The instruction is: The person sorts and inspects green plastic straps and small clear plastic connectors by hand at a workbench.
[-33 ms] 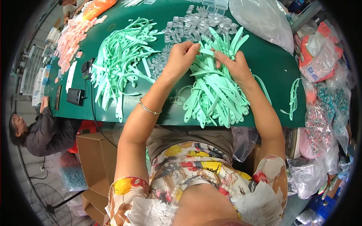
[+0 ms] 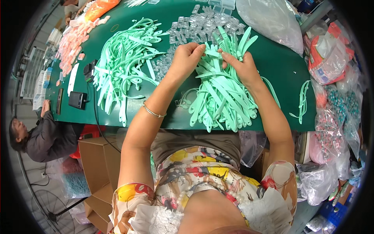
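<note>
Above a pile of mint-green rubbery straps (image 2: 222, 102), my left hand (image 2: 187, 58) pinches the end of one strap (image 2: 211, 51) between thumb and fingertips. The same strap runs across to my right hand (image 2: 243, 67), whose thumb and fingers close on its other side. Just what lies under the right fingers is hidden. More strap ends stand up behind the right hand. A second heap of mint-green straps (image 2: 124, 58) is to the left of my left forearm. Beyond my hands lie many small clear plastic pieces (image 2: 206, 25).
Green table (image 2: 288, 74) beneath everything. A loose strap (image 2: 303, 102) lies far right. Pink pieces (image 2: 74, 43), a black box (image 2: 78, 100) and a cable are on the left. A large clear bag (image 2: 269, 21) sits at the back. A co-worker (image 2: 46, 134) is at the left edge; filled bags (image 2: 329, 54) stand right.
A strap end standing up beyond my hands has shifted slightly and is blurred. Both hands keep nearly the same place and hold.
</note>
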Action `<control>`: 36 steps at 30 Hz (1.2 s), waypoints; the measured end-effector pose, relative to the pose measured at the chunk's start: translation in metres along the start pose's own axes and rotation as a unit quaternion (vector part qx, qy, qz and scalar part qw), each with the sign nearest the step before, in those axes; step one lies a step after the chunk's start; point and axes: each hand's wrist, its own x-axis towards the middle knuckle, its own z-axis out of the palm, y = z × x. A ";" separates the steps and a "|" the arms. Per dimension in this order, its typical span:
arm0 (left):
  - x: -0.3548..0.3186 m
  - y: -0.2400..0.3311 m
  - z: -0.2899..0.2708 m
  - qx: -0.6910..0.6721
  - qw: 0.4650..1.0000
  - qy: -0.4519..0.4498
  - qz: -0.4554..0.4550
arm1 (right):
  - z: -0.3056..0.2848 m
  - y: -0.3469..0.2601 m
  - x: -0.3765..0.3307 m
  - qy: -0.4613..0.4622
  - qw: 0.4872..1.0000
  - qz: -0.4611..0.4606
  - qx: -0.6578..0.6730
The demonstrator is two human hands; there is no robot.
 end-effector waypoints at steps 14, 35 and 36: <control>-0.066 0.022 -0.060 0.202 0.942 -0.215 0.161 | -0.007 0.015 0.006 0.019 0.996 -0.081 -0.021; -0.067 0.000 -0.051 0.291 0.934 -0.060 0.200 | 0.001 0.007 0.002 0.048 0.998 -0.038 0.001; -0.065 0.007 -0.047 0.270 0.949 -0.050 0.153 | 0.001 0.006 0.001 0.047 0.998 -0.037 0.003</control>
